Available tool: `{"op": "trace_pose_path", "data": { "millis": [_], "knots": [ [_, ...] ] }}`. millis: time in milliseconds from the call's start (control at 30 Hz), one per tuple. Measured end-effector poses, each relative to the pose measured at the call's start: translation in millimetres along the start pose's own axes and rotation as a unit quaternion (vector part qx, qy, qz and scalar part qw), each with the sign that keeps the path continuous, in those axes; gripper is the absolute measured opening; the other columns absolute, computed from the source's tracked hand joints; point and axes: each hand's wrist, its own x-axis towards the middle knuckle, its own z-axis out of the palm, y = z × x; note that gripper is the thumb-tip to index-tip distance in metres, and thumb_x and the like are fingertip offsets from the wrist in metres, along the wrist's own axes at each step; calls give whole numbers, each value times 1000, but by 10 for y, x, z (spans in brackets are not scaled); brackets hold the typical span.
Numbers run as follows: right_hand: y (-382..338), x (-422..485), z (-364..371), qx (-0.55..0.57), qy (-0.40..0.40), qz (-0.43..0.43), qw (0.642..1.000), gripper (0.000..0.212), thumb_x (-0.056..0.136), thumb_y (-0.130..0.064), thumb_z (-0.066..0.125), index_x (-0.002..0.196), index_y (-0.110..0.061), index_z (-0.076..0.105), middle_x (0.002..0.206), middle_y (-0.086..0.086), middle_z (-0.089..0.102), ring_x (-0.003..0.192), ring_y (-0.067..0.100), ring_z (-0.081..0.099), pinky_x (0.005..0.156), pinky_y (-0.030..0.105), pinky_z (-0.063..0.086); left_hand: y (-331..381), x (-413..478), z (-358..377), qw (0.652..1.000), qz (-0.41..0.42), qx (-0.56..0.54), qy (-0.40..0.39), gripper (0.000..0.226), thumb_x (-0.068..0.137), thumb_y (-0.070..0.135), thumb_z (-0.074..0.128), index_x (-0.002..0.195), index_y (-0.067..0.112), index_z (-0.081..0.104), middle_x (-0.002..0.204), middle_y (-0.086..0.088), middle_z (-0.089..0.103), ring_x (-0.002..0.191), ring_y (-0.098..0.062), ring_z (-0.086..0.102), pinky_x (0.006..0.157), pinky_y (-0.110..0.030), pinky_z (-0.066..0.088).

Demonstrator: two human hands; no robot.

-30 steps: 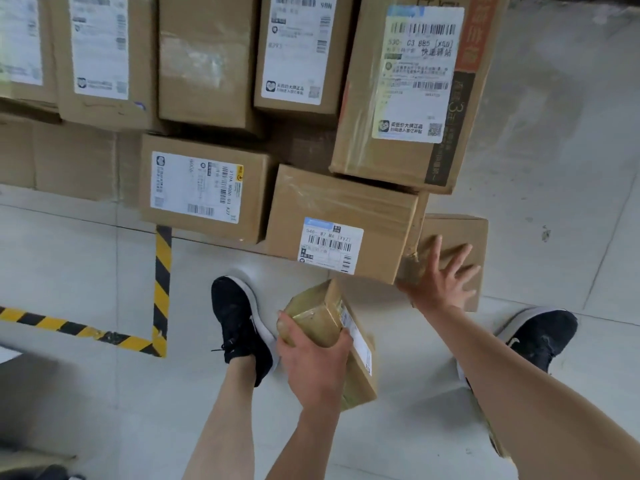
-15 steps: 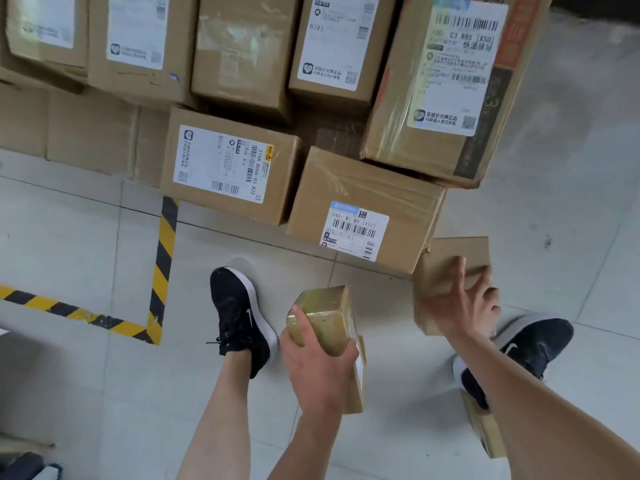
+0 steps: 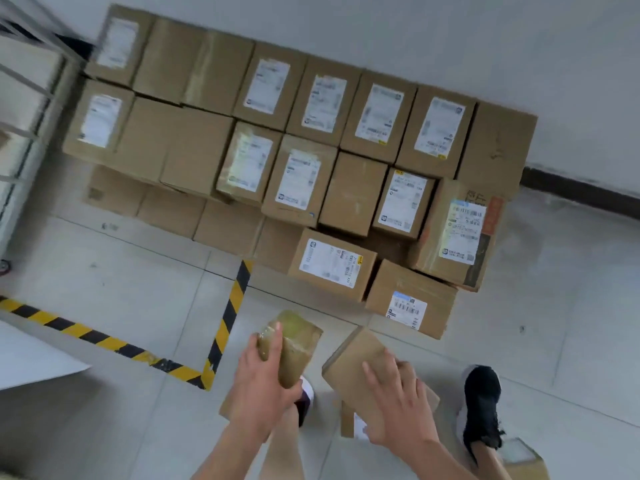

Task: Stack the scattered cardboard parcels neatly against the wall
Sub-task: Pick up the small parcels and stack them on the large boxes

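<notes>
The left hand [image 3: 263, 386] is wrapped round a small taped parcel [image 3: 298, 341], thumb on top. At its 3 o'clock the right hand [image 3: 398, 407] clasps a flat brown box [image 3: 353, 358]. Carrying one in each hand likely saves a trip. The stack [image 3: 311, 150] against the wall [image 3: 450, 46] lies at 12 o'clock, and a loose parcel [image 3: 523, 459] waits at 5 o'clock.

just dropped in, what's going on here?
A person stands facing the stack of cardboard parcels built against the wall, with a small parcel in each hand. The left hand grips a tape-wrapped parcel. The right hand holds a plain brown parcel, fingers spread over its top. Neither is on the stack yet. One more parcel lies on the floor by the right shoe.
</notes>
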Motion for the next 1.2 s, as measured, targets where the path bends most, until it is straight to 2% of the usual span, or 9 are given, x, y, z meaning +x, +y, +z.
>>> {"op": "trace_pose_path", "data": {
  "millis": [133, 167, 267, 333, 467, 667, 933, 1000, 1200],
  "knots": [
    [-778, 384, -664, -62, 14, -90, 994, 120, 64, -73, 69, 156, -33, 3, 162, 23, -4, 136, 53, 24, 105, 60, 32, -738, 353, -995, 990, 99, 104, -3, 110, 74, 62, 60, 148, 46, -19, 156, -18, 12, 138, -36, 22, 113, -45, 27],
    [-937, 483, -802, -70, 34, -114, 990, 118, 66, -75, 66, 155, -35, 0, 162, 22, -7, 138, 53, 21, 106, 59, 30, -895, 461, -1225, 981, 131, 140, 0, 110, 74, 58, 61, 148, 45, -19, 155, -19, 13, 137, -37, 22, 113, -47, 24],
    [-1335, 817, -1249, -101, 78, -165, 978, 123, 51, -78, 73, 154, -32, 23, 159, 23, 17, 130, 52, 36, 95, 56, 45, -1256, 918, -1811, 940, 222, 259, 7, 109, 76, 45, 65, 149, 41, -16, 155, -21, 11, 138, -41, 16, 113, -57, 16],
    [-1531, 1071, -1461, -106, 102, -193, 970, 125, 48, -78, 75, 152, -30, 26, 157, 22, 21, 128, 52, 34, 92, 56, 47, -1424, 1259, -2102, 908, 267, 322, -9, 108, 80, 37, 64, 149, 40, -18, 157, -22, 7, 141, -42, 10, 114, -64, 10],
    [-1843, 1549, -1721, -120, 151, -228, 954, 125, 48, -75, 77, 153, -28, 27, 156, 23, 20, 127, 50, 38, 90, 56, 47, -1557, 1877, -2469, 859, 322, 398, -9, 106, 85, 23, 63, 150, 37, -19, 158, -23, 4, 143, -43, 7, 114, -67, 9],
    [-2259, 2041, -1858, -136, 167, -225, 950, 127, 50, -73, 78, 154, -29, 20, 157, 23, 16, 130, 52, 35, 93, 55, 44, -1753, 2595, -2654, 822, 370, 434, 4, 112, 84, 11, 64, 147, 37, -26, 160, -22, -3, 146, -44, 2, 117, -62, 10],
    [-2162, 2503, -1903, -175, 122, -185, 959, 129, 52, -71, 80, 155, -27, 16, 159, 23, 17, 135, 52, 33, 95, 57, 44, -1784, 2979, -2599, 811, 386, 439, -8, 116, 82, 18, 68, 145, 33, -28, 159, -26, -1, 145, -46, 6, 114, -65, 16],
    [-2065, 2587, -1868, -179, 109, -172, 963, 129, 56, -72, 77, 155, -28, 8, 160, 22, 8, 137, 52, 29, 100, 57, 41, -1708, 3012, -2472, 808, 397, 435, -10, 114, 82, 17, 68, 147, 32, -25, 159, -26, -1, 145, -46, 7, 113, -66, 18],
    [-1867, 2686, -1739, -170, 121, -153, 966, 127, 51, -74, 79, 152, -22, 23, 157, 25, 17, 135, 51, 35, 97, 57, 44, -1478, 3083, -2218, 813, 402, 421, 8, 115, 82, 15, 65, 147, 31, -28, 159, -26, 3, 145, -44, 9, 111, -67, 18]
  ]
}}
